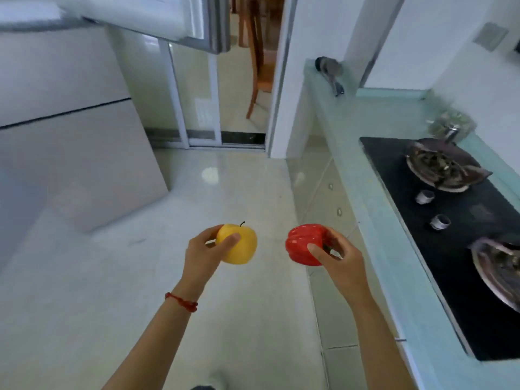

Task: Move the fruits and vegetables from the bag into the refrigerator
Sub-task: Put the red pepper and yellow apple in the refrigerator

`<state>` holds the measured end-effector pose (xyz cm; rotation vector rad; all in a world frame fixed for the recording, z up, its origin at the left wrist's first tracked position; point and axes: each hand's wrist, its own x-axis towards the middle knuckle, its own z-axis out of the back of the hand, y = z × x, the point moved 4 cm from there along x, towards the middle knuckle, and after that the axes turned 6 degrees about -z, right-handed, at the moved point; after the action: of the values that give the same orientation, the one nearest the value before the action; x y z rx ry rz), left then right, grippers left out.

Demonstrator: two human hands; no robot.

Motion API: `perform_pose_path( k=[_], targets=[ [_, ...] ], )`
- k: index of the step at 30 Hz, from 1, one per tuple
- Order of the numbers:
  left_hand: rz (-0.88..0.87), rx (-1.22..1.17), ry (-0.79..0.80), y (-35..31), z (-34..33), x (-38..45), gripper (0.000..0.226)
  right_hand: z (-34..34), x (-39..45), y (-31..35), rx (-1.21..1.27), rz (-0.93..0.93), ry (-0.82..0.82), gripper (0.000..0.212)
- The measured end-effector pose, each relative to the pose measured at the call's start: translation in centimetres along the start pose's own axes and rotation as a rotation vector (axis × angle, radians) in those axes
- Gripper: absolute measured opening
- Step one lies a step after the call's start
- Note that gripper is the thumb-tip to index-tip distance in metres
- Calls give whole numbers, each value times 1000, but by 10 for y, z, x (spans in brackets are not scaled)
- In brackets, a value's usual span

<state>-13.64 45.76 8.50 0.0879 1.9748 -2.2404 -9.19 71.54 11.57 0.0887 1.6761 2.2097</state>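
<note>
My left hand (204, 253) grips a yellow apple (239, 244) with a short dark stem, held over the pale tiled floor. A little to its right, my right hand (342, 258) is closed around a red bell pepper (302, 244). Both are at about the same height and apart from each other. The refrigerator (64, 130) stands to the left, silver-grey, and its upper door (146, 15) swings open overhead at the top left. No bag is in view.
A pale green counter (374, 209) runs along the right, holding a black gas hob (455, 235) with two burners and knobs. Cabinet fronts sit under it. A doorway (244, 80) with a wooden chair beyond lies straight ahead.
</note>
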Motion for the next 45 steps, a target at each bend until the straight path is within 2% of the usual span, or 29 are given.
perform_pose_path(
  k=[7,10,12,16,22,29,34,45],
  targets=[
    [75,-37,-297,19,129,8,56,-140,32,41,-50,60,267,58],
    [93,-42,-402,25,169,11,67,-191,44,58,-94,105,376,61],
    [100,-52,-468,27,190,17,64,-223,54,69,-116,132,444,61],
    [80,-94,-592,22,225,41,42,-280,82,93,-125,180,564,58],
    [46,-70,-741,1,267,88,55,-346,133,142,-132,242,693,57],
    [1,-84,-816,-26,318,146,44,-412,181,193,-125,299,740,57],
    [-58,-111,-816,-46,368,205,27,-472,215,230,-87,330,717,57],
    [-193,-106,-736,-99,508,353,35,-614,284,336,27,381,605,55]
  ],
)
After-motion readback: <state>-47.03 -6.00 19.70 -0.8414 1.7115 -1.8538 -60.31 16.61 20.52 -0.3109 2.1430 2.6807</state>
